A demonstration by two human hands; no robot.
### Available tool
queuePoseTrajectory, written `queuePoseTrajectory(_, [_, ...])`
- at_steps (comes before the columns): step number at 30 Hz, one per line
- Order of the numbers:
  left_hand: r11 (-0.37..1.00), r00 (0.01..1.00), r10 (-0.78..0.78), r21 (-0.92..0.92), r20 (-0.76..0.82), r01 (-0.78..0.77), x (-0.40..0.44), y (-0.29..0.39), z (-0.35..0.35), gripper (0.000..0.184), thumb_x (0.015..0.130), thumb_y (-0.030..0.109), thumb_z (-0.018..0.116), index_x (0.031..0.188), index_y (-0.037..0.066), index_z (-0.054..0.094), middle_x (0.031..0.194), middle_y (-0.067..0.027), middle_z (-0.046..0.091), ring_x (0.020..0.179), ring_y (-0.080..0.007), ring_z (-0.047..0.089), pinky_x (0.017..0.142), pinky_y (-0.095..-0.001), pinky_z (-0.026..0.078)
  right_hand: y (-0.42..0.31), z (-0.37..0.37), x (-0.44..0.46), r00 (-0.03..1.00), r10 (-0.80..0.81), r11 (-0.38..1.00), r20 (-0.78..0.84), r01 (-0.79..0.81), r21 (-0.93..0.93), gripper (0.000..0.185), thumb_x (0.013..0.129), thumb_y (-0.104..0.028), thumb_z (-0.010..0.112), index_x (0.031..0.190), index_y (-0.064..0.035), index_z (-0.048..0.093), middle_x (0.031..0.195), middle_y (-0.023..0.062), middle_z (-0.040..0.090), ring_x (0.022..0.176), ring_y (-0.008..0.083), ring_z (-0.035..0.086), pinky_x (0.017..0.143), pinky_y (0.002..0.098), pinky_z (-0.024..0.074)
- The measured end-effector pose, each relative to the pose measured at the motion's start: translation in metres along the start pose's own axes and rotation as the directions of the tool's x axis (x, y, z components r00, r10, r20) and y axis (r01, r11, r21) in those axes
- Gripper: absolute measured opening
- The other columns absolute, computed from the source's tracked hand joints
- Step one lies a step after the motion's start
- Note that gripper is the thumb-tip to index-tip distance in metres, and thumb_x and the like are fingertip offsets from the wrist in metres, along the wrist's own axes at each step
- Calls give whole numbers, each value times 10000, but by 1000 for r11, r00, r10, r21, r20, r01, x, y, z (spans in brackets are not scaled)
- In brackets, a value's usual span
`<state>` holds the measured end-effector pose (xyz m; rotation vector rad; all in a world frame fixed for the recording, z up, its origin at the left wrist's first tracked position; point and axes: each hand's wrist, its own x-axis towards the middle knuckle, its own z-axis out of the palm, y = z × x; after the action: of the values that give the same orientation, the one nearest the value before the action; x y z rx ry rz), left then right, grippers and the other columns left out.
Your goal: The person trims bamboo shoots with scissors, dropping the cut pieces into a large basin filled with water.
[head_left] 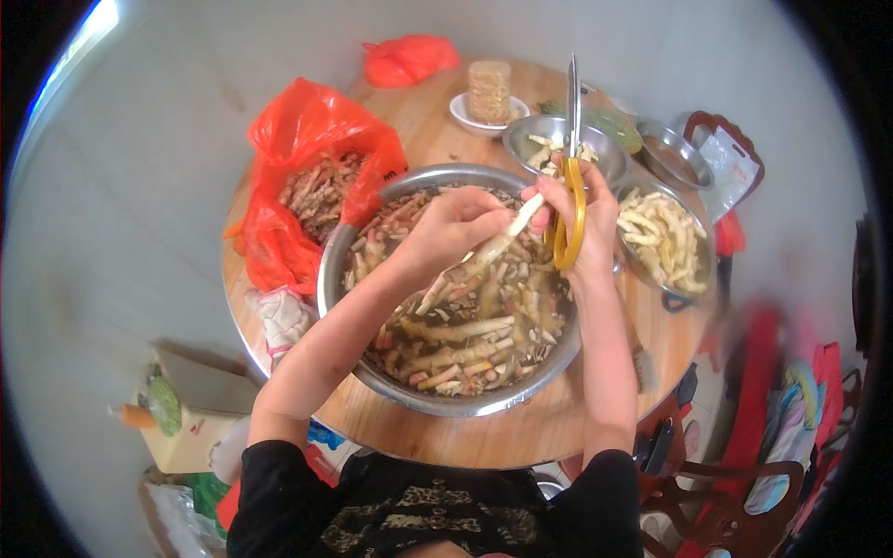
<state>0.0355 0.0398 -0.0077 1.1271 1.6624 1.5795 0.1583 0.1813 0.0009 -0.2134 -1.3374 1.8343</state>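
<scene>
Closest up, the pale root is over the basin — left hand pinching it, right hand holding scissors plus its far right tip. Probably light, firm, slippery — I'd grip mid-length.

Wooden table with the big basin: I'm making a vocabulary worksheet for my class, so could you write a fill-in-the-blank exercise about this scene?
1. The left hand pinches a pale piece, while the scissors are in the ____ hand.
2. The scissors' blades point ____ from the person's body.
3. The open bag beside the metal basin is coloured ____.
4. The wooden tabletop is ____ in outline, with no corners.

Missing words: right; away; red; round.
</scene>
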Motion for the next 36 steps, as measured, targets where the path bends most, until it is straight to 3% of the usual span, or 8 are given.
queuePoseTrajectory(2, [943, 984, -23, -322, 176, 80, -3, 5, 3, 232, 981, 196, 609, 1103, 0, 632, 893, -35, 676, 803, -121, 645, 688, -260, 524, -1, 2, -2, 1000, 15, 1000, 5, -15, -18, 400, 879, -38, 709, 1223, 44, 523, 874, 186, 695, 565, 135, 624, 487, 248, 509])
queuePoseTrajectory(6, [971, 948, -1, -227, 319, 77, 0, 0, -6, 244, 970, 142, 605, 1174, 9, 601, 854, -28, 660, 723, -111, 625, 626, -241, 500, -5, 5, -3, 1000, -14, 987, 1, 14, -160, 421, 892, -96, 725, 1247, 12, 526, 852, 136, 696, 585, 115, 621, 471, 232, 481])
queuePoseTrajectory(12, [993, 991, -115, 5, -72, 115, 10, -11, -17, 248, 886, 8, 626, 1112, -22, 529, 833, -102, 649, 602, -130, 598, 533, -268, 483, -45, -1, 0, 994, 85, 779, -64, -107, -618, 479, 878, -275, 760, 1230, -21, 560, 810, 73, 671, 563, 80, 546, 472, 226, 431])
queuePoseTrajectory(15, [986, 994, -104, -137, -35, 98, 8, -13, -21, 285, 878, -6, 612, 1150, -26, 529, 850, -116, 651, 603, -145, 606, 542, -279, 493, -51, -11, -19, 953, 279, 582, 114, -74, -810, 529, 870, -282, 761, 1247, 6, 528, 928, 96, 662, 808, 136, 598, 751, 303, 487])
queuePoseTrajectory(19, [978, 994, -110, -178, 26, 113, 2, 6, -21, 364, 860, -12, 585, 1217, -34, 521, 854, -131, 644, 631, -180, 624, 559, -307, 509, -54, -46, -58, 882, 441, 561, 167, -126, -818, 540, 882, -290, 752, 1262, 2, 503, 982, 97, 648, 892, 157, 606, 821, 317, 481])
queuePoseTrajectory(31, [918, 954, -179, -307, 240, 250, -1, 0, -11, 297, 859, 0, 585, 1151, -26, 532, 863, -155, 641, 667, -202, 651, 580, -320, 547, -90, -20, -69, 777, 627, 402, 51, -267, -876, 492, 951, -390, 677, 1203, 5, 528, 873, 41, 597, 794, 112, 568, 708, 251, 456])
queuePoseTrajectory(33, [930, 937, -162, -269, 310, 250, -3, 2, -10, 290, 841, -16, 596, 1127, -17, 548, 857, -152, 642, 652, -200, 653, 578, -313, 544, -84, -21, -70, 804, 587, 421, 91, -208, -883, 386, 977, -311, 613, 1236, -31, 557, 850, 1, 555, 584, 39, 496, 484, 211, 406])
queuePoseTrajectory(36, [917, 932, -147, -307, 331, 254, -4, 2, -10, 286, 829, -25, 595, 1112, -12, 556, 841, -150, 643, 646, -195, 651, 559, -311, 535, -75, -27, -70, 854, 487, 455, 183, -69, -888, 488, 918, -395, 719, 1149, 6, 564, 842, 42, 593, 759, 132, 536, 689, 284, 453])
